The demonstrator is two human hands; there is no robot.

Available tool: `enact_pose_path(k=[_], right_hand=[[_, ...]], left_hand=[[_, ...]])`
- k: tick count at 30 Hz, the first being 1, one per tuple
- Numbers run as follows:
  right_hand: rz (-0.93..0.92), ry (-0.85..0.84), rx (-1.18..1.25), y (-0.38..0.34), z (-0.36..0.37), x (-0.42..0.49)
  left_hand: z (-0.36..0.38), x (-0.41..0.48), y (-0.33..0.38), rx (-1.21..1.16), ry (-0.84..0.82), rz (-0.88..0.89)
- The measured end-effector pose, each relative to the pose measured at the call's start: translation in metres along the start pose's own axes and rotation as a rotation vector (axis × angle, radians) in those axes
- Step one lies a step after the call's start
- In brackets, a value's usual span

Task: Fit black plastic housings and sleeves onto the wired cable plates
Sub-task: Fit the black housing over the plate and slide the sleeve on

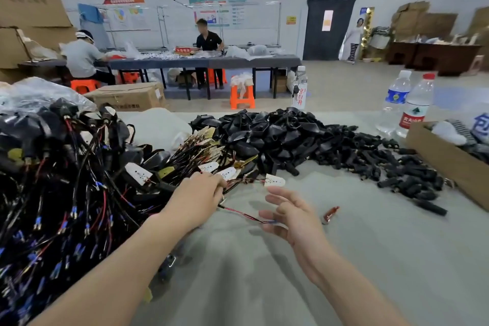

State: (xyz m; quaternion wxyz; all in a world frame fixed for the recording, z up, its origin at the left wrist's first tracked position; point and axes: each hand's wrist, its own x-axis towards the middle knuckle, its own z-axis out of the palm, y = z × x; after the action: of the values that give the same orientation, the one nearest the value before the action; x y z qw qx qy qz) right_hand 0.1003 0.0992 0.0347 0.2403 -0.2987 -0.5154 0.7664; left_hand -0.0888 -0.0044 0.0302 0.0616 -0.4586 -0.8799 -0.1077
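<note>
My left hand point(199, 192) is closed on the red and black wires of a wired cable plate, whose white perforated plate point(275, 181) sticks out to its right. The wire tail point(243, 214) trails across to my right hand point(292, 216), which hovers open with fingers spread, the wire end touching its fingers. A tangle of wired plates point(206, 159) lies just beyond my left hand. Behind it is a heap of black plastic housings point(267, 135), and black sleeves point(397, 167) spread to the right. At the left a big pile of assembled cables point(53, 180) covers the table.
A small red clip-like piece point(330, 214) lies on the grey cloth right of my right hand. A cardboard box point(444, 164) stands at the right edge, two water bottles point(407, 103) behind it. People work at a far table point(206, 62).
</note>
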Motion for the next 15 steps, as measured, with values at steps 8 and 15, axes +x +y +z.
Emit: enact_pose_path(k=[8, 15], right_hand=[[0.004, 0.073, 0.015, 0.0, -0.028, 0.011], [-0.018, 0.122, 0.011, 0.001, -0.053, 0.017]], left_hand=[[0.023, 0.025, 0.013, 0.153, -0.111, -0.165], [-0.002, 0.042, 0.02, -0.466, 0.171, -0.327]])
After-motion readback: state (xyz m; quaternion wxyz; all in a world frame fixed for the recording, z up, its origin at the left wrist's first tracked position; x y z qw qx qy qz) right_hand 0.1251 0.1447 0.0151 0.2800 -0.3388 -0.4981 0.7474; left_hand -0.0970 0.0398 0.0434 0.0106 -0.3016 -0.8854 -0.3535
